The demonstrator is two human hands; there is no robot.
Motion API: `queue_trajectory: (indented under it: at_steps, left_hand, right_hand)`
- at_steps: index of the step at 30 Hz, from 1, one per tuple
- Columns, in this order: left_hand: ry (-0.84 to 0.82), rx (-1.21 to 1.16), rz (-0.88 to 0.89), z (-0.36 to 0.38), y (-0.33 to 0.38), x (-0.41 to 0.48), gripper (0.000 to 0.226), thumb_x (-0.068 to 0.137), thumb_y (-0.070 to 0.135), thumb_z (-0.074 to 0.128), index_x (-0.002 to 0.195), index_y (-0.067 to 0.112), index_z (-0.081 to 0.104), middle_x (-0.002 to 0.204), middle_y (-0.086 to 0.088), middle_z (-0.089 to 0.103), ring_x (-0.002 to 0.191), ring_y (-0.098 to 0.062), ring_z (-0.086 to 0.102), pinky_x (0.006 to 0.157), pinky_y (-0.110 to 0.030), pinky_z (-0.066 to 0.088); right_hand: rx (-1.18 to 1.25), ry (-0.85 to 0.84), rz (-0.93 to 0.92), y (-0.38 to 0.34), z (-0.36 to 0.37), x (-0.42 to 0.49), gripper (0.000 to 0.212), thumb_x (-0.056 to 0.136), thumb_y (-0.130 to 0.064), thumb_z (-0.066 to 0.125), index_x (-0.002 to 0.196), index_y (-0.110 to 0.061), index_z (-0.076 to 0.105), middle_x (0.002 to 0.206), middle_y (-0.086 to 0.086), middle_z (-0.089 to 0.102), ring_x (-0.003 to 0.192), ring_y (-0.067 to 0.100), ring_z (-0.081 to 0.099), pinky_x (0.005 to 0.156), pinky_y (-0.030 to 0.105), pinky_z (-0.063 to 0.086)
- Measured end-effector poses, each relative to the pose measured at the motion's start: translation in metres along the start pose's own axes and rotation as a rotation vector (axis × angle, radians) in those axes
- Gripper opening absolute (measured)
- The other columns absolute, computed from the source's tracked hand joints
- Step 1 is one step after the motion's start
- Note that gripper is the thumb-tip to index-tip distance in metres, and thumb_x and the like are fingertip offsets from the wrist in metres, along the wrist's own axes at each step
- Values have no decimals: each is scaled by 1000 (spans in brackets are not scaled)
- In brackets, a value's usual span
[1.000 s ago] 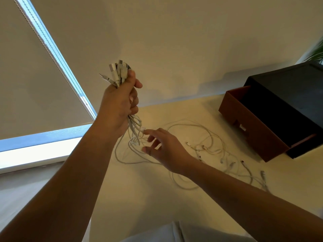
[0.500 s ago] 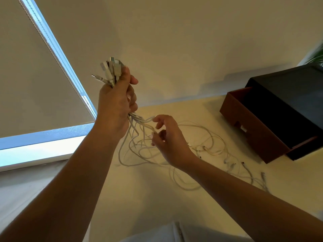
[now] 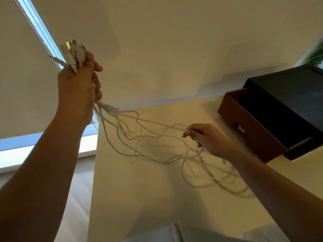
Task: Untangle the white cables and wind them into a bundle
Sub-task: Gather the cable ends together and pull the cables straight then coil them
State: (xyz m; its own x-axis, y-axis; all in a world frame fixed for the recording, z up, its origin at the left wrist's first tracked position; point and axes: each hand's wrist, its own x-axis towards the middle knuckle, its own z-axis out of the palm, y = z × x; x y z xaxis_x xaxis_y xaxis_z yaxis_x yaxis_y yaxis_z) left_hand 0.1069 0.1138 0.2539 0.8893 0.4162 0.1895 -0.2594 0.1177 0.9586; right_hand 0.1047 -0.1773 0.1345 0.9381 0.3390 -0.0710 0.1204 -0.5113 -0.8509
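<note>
Left hand (image 3: 76, 91) fisted round white cables (image 3: 148, 137), right hand (image 3: 208, 138) pinching strands.

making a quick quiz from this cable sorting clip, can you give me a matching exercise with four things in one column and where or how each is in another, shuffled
Column 1
1. left hand
2. right hand
3. connector ends
4. brown drawer

Column 2
A. pulled open from the black box
B. sticking up out of a raised fist
C. pinching one strand low over the table
D. raised high, closed around the white cables

Pairs: 1-D, 2-C, 3-B, 4-A
</note>
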Motion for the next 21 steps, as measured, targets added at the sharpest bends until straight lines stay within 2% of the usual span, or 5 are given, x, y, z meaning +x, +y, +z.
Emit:
queue_trajectory:
  at_steps: [4,11,16,18,21]
  left_hand:
    - [24,18,-17,-16,5,16,39,100,36,47,64,23,49,42,10,27,37,-4,21,36,-16,19]
    - [-29,154,-14,-5,2,4,44,97,34,54,55,24,62,43,10,35,40,-5,25,37,-16,19]
    - [-370,393,-89,28,-23,-28,23,98,29,53,84,26,72,74,2,67,43,-4,27,39,-15,21]
    - [-486,439,-120,41,-32,-38,21,97,34,52,99,31,73,61,-9,48,40,-7,23,38,-18,21]
    - [-545,405,-174,51,-35,-45,21,97,39,52,106,38,71,57,-5,22,48,-14,16,48,-28,13]
  right_hand:
    - [-66,13,83,25,-22,-4,30,98,-26,51,74,-30,68,52,-10,38,56,21,35,57,36,36]
    - [60,186,36,4,-32,-6,28,98,-25,50,75,-18,65,49,-10,33,49,17,28,51,28,24]
    - [281,134,-172,-49,-23,-2,27,96,-28,51,76,-22,67,53,-5,31,49,15,27,49,27,25]
    - [332,101,-228,-69,-19,1,25,97,-24,50,78,-17,65,53,-7,30,49,13,24,48,26,21]
    - [341,75,-270,-88,-16,4,26,98,-22,51,76,-19,65,56,-3,28,51,16,21,50,35,16]
